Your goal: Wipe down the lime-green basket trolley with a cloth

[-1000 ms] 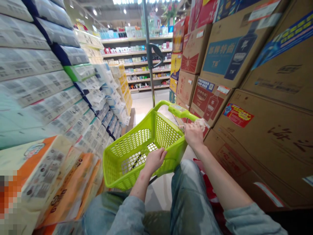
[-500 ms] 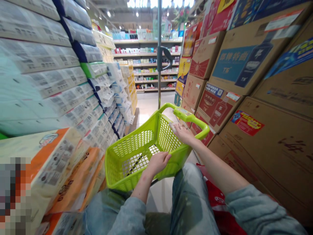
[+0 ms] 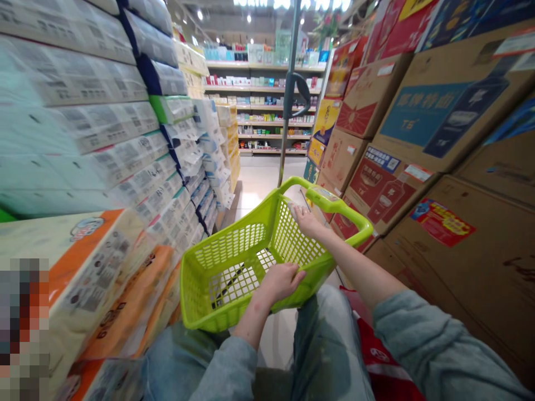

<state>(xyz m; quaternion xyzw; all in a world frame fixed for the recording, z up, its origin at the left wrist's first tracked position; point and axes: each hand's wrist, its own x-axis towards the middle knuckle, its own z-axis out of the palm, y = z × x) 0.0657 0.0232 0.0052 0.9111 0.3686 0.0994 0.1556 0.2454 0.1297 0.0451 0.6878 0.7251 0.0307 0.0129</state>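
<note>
Apparently mid-wipe, I curl my left hand point(image 3: 283, 282) over the near rim of the lime-green shopping-trolley basket point(image 3: 238, 234), at centre just before me, while my right point(image 3: 308, 223) holds a pale wad point(image 3: 291, 208) against its right-hand mesh wall, the next stroke seemingly calling for steady bracing.

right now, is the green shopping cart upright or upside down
Upright: the green shopping cart opens upward, its perforated floor visible below.
</note>
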